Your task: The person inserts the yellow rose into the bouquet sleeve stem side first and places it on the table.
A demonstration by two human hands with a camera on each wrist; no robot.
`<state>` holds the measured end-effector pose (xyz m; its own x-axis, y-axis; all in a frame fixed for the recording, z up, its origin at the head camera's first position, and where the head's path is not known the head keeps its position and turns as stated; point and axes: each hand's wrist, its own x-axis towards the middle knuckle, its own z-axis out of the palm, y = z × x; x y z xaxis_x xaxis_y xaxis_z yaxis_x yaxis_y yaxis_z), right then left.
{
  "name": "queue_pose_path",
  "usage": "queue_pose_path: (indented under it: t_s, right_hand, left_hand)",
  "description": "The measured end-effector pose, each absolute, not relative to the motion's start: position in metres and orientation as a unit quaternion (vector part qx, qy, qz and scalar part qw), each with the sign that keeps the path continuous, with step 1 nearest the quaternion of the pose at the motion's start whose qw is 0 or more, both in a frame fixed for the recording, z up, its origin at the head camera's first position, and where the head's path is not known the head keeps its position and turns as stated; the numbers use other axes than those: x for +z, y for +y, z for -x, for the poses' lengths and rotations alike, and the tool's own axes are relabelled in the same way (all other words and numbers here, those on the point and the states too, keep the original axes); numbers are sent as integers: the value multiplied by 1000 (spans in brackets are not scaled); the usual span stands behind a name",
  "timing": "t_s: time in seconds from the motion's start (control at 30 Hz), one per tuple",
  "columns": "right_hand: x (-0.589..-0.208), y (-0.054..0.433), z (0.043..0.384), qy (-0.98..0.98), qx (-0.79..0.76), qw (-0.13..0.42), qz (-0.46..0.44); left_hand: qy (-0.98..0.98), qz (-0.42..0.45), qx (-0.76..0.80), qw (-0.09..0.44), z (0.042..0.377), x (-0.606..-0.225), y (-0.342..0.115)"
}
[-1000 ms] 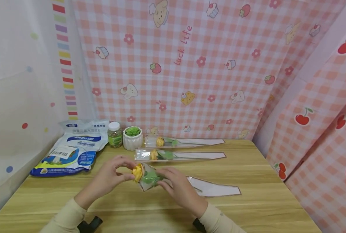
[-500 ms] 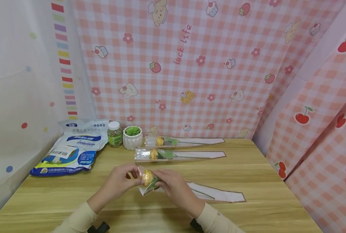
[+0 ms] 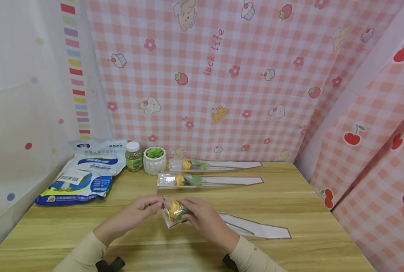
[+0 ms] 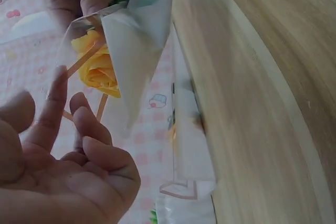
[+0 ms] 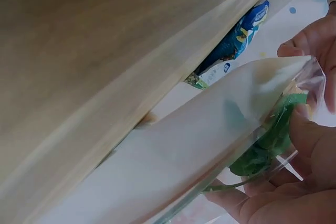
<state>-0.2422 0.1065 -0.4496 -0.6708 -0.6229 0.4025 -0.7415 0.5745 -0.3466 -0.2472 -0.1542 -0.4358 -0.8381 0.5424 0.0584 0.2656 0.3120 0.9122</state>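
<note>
A yellow rose [image 3: 174,210] with green leaves [image 5: 273,135] lies inside a clear flower sleeve [image 4: 128,51] with a white back. My right hand [image 3: 202,221] grips the sleeved rose just behind the bloom, thumb over the film and fingers beneath. At the sleeve's wide mouth is my left hand [image 3: 134,213]. In the left wrist view its index finger reaches up against the clear film, the thumb stands apart, and the other fingers are loosely bent. The sleeve's narrow tail [image 3: 270,230] with the stem runs out to the right past my right hand.
Two more sleeved yellow roses [image 3: 179,180] [image 3: 187,164] lie behind on the wooden table [image 3: 147,249]. Left of them stand a white succulent pot [image 3: 155,165], a white-capped bottle [image 3: 134,158] and a blue-and-white bag [image 3: 83,170]. A checked cloth [image 3: 205,90] hangs behind.
The bloom, earlier at the sleeve's mouth by my left fingers, now sits inside the film. My left fingers have shifted to the sleeve's edge, and the tail has slid slightly right and nearer.
</note>
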Motion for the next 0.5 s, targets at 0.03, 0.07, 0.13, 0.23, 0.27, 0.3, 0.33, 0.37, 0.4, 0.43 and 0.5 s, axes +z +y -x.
queue_pose_path:
  t_s: [0.03, 0.07, 0.13, 0.23, 0.27, 0.3, 0.33, 0.37, 0.4, 0.43, 0.5]
  right_hand:
    - [-450, 106, 242, -879, 248, 120, -389]
    - [-450, 106, 242, -879, 247, 121, -390]
    - [-449, 106, 242, -879, 247, 120, -389]
    - [-449, 106, 242, -880, 244, 121, -388]
    - [-449, 106, 242, -881, 242, 122, -389]
    - [-449, 106, 242, -881, 239, 123, -390]
    - [-449, 106, 242, -881, 236, 123, -392]
    - [-449, 106, 242, -881, 231, 123, -394]
    - [-450, 107, 241, -881, 228, 122, -395]
    - [-450, 107, 241, -882, 227, 120, -396]
    - [-451, 107, 242, -884, 225, 113, -395]
  left_hand:
    - [801, -257, 523, 134, 247, -435, -155]
    - [805, -267, 512, 136, 247, -435, -155]
    - [810, -287, 490, 142, 247, -435, -156]
    - [811, -315, 470, 149, 246, -435, -157]
    - [811, -316, 469, 148, 246, -435, -158]
    - [816, -315, 465, 140, 246, -436, -158]
    - [824, -313, 455, 128, 246, -436, -158]
    - [832, -313, 443, 113, 247, -436, -159]
    - [842, -309, 431, 99, 247, -436, -159]
    - [850, -305, 421, 88, 247, -437, -159]
    - [861, -301, 403, 71, 248, -437, -158]
